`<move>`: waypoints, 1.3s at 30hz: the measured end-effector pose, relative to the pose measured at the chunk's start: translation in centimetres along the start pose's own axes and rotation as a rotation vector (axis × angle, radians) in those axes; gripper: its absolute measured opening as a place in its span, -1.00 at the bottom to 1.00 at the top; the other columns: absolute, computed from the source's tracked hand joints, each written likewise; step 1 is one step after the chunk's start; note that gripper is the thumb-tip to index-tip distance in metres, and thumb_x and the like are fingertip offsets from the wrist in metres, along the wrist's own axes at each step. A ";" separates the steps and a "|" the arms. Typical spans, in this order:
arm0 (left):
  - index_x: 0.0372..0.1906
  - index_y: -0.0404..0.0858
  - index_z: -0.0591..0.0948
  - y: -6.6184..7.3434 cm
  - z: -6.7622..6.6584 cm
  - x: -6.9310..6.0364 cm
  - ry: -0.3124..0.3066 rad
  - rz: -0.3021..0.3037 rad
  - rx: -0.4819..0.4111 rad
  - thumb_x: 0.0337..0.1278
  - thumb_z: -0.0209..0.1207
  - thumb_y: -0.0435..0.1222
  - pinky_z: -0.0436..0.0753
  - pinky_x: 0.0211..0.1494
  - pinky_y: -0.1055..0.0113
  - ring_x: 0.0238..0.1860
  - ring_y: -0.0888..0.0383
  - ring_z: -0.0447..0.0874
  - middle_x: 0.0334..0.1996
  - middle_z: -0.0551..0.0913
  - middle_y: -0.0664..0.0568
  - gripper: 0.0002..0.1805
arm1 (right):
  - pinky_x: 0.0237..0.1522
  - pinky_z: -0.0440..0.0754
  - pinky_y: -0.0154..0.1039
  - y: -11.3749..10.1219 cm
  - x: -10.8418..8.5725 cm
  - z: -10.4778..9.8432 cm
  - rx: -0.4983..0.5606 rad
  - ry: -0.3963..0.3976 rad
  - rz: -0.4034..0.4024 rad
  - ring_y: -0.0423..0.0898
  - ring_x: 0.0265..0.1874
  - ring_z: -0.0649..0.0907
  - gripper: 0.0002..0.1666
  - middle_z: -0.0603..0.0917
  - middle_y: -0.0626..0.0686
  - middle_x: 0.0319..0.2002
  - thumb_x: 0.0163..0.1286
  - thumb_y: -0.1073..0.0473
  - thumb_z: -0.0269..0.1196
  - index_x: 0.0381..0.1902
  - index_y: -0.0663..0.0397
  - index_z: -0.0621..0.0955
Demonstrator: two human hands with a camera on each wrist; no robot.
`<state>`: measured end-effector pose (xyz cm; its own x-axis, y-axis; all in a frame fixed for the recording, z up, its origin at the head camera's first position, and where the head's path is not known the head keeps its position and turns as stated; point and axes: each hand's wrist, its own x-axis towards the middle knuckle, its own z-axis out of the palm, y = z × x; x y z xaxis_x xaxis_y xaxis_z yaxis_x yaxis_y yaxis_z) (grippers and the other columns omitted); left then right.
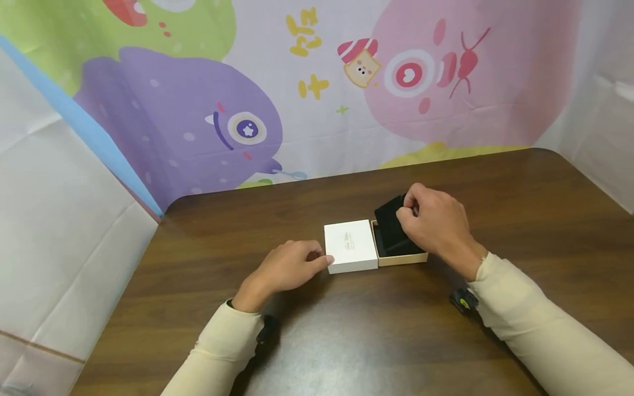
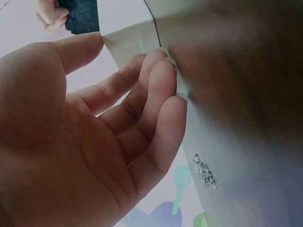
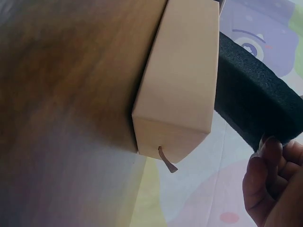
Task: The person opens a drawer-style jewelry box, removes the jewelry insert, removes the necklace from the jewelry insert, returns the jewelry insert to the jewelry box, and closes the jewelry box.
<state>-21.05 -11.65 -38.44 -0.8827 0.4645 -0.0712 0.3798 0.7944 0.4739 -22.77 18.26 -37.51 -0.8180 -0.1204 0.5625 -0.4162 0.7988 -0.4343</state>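
Note:
A small white box sleeve (image 1: pixel 350 246) with a line of script lies on the table, its tan drawer (image 1: pixel 403 258) pulled out to the right. Tilted up out of the drawer is a black foam insert (image 1: pixel 391 223), its edge pinched by my right hand (image 1: pixel 438 220); the right wrist view shows the insert (image 3: pixel 258 90) raised beside the drawer wall. My left hand (image 1: pixel 292 264) rests at the sleeve's left end, thumb against it and fingers loosely bent. A small silver chain (image 2: pixel 204 171) lies on the table past the left fingertips.
The brown wooden table (image 1: pixel 322 341) runs back to a cartoon-printed curtain (image 1: pixel 317 126). White panels (image 1: pixel 54 209) stand along the left side. From the drawer's end sticks a short ribbon tab (image 3: pixel 166 161).

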 end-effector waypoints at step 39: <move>-0.27 0.01 0.66 0.1 -0.2 -0.2 -0.006 -0.002 0.012 0.38 0.16 0.07 0.49 -0.33 0.24 -0.46 0.23 0.50 -0.47 0.60 0.25 -0.74 | -0.67 0.32 -0.16 -0.2 -0.1 0.1 -0.038 -0.058 0.022 -0.08 -0.69 0.42 -0.84 0.44 -0.10 -0.70 0.17 0.21 0.16 -0.58 -0.08 0.47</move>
<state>-20.89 -11.71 -38.24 -0.8815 0.4657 -0.0776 0.3817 0.7997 0.4634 -22.63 18.10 -37.54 -0.8488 -0.1355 0.5110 -0.3834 0.8233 -0.4186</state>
